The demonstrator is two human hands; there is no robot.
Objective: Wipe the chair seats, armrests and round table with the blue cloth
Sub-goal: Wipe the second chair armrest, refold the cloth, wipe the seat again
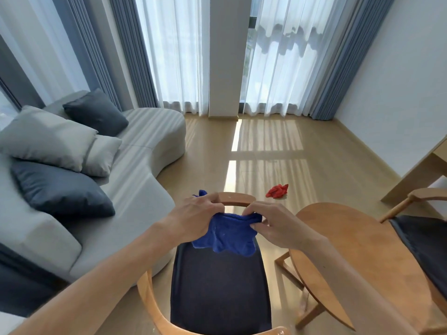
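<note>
1. Blue cloth: bunched, held in the air above the near chair's dark seat; top edge stretched between both hands, lower part hanging loose; a small tuft showing past the left hand.
2. Left hand: fingers curled, gripping the cloth's left upper end.
3. Right hand: thumb and fingers pinching the cloth's right upper edge.
4. Near chair: curved wooden armrest frame around a dark upholstered seat; far wooden rail just behind the hands.
5. Round table: bare wood, right of the near chair, on angled wooden legs.
6. Second chair: right of the table, dark seat, wooden arm, partly cut off by the frame edge.
7. Red cloth: crumpled on the wooden floor, beyond the table, well apart from the hands.
8. Grey sofa: left side, carrying dark blue and light grey cushions.
9. Sheer white curtains with blue drapes along the far windows; sun stripes on the floor.
</note>
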